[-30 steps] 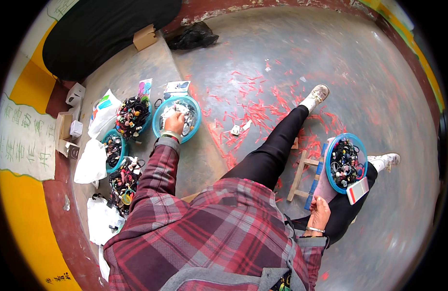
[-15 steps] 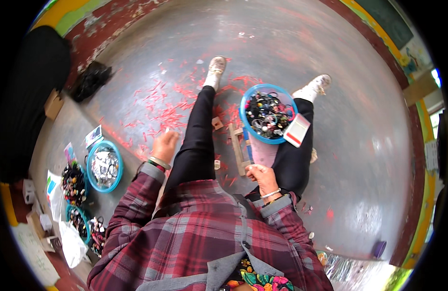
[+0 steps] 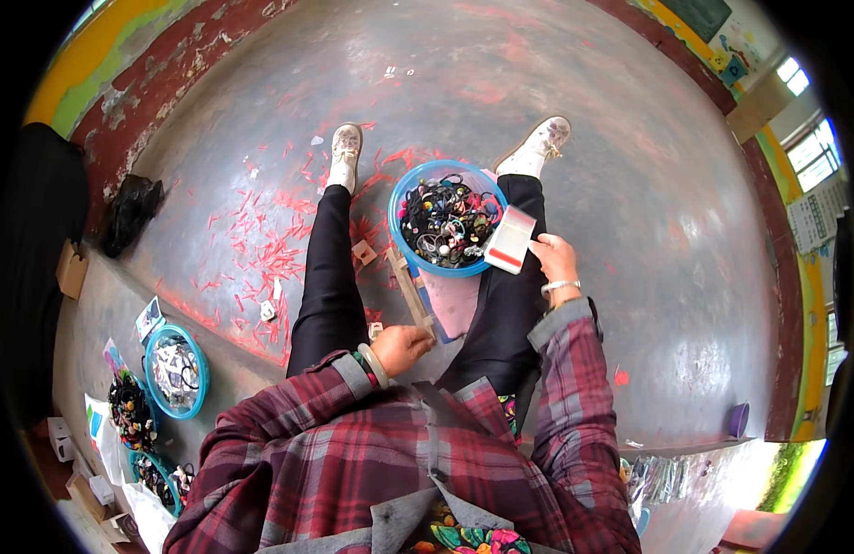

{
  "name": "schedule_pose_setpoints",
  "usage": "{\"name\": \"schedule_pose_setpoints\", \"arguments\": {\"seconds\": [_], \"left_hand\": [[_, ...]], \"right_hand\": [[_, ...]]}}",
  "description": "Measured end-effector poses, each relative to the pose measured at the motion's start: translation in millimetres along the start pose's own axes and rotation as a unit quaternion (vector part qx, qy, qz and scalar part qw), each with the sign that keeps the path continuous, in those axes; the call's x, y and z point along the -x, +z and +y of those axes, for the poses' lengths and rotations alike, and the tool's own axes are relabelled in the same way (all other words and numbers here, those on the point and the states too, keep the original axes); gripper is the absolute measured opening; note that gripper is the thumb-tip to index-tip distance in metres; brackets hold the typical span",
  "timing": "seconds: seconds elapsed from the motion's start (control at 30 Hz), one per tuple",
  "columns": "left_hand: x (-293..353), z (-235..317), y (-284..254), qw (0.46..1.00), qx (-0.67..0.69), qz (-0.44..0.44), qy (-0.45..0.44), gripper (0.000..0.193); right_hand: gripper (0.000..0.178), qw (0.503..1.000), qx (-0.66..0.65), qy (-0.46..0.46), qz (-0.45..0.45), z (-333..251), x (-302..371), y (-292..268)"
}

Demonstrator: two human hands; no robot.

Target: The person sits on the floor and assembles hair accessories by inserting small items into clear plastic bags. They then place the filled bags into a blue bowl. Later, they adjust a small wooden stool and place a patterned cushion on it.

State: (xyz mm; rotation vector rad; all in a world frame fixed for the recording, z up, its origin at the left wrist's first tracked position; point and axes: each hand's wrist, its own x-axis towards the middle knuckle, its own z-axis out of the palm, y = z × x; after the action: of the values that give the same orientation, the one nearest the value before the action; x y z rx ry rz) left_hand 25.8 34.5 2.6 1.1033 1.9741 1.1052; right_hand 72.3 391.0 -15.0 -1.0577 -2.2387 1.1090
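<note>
A person in a plaid shirt sits with legs apart over a gray concrete floor [image 3: 667, 268], a blue basin [image 3: 392, 219] heaped with dark, beaded hair bands [image 3: 448, 222] standing at the far end of a pink board [image 3: 456, 309] between the knees. The right hand [image 3: 558, 261] reaches over the right thigh, its fingertips at the right edge of a flat white box [image 3: 514, 242] with a red band along its near end; whether they grasp it or only touch it, one cannot tell. The box sits tilted against the basin's near right rim, above the thigh. The left hand [image 3: 404, 350] is half clenched, fingers curled together, off the near left corner of the pink board and beside the near end of a wooden frame [image 3: 409, 294]; whether anything is pinched inside it cannot be made out. Red strips [image 3: 260, 242] litter the floor beyond the left leg, near a small wooden block [image 3: 363, 252]. At left, near the edge of a raised step, a second blue basin [image 3: 205, 377] holds silvery packets [image 3: 171, 363]. A black plastic bag [image 3: 131, 214] lies farther off, near the wall, and a purple container [image 3: 739, 420] stands at far right.
</note>
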Motion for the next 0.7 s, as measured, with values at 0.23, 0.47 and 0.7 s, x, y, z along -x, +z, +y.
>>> {"name": "schedule_pose_setpoints", "arguments": {"seconds": [0.23,0.47,0.7], "left_hand": [[6,-17,12,0.999,0.032,-0.006,-0.043,0.02],[7,-11,0,0.992,0.085,-0.006,-0.098,0.021],[-5,-6,-20,0.958,0.235,0.126,-0.101,0.025]], "right_hand": [[0.038,0.967,0.247,0.057,-0.009,-43,-40,28],[0.025,0.991,-0.119,0.029,0.058,-29,-22,24],[0.016,0.857,-0.489,0.077,-0.142,-71,55,17]]}}
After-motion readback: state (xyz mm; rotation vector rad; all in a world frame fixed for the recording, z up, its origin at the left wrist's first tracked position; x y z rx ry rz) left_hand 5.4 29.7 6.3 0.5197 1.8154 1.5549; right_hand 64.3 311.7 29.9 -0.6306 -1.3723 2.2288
